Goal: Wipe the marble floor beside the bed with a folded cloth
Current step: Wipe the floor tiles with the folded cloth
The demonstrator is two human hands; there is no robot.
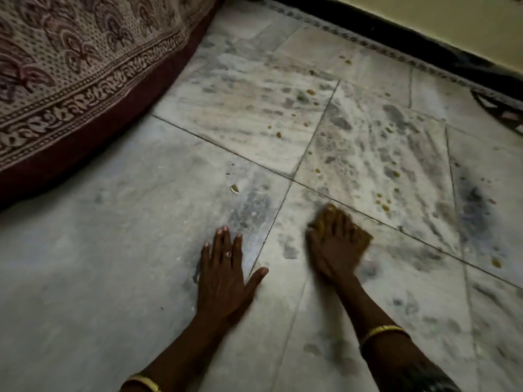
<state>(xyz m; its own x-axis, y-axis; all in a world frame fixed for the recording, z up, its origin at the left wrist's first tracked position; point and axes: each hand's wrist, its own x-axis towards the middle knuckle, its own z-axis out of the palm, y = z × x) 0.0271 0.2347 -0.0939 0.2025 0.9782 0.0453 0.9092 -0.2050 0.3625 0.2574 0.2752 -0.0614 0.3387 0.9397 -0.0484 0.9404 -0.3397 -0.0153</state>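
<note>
Your left hand lies flat on the marble floor, fingers spread, thumb angled out to the right, holding nothing; a ring sits on one finger, a gold bangle on that wrist. Your right hand presses palm-down on the folded cloth, fingers laid over it; the hand is motion-blurred; cloth is mustard-brown, flat on the floor, just past a tile joint, its right corner poking out from under the fingers; a second bangle on the right wrist. The two hands sit near each other, apart, a tile seam running between them.

The bed fills the upper left; its patterned cover hangs over a dark red edge that curves down to the floor; well clear of your left hand, with bare marble between. A dark skirting band runs along the wall at the top right. Yellowish drops scatter across the tiles ahead and right of the cloth; one wet spot ahead of the left hand. A dark patterned item is cut by the right edge; cannot tell what it is. Open floor ahead, left and right of both hands.
</note>
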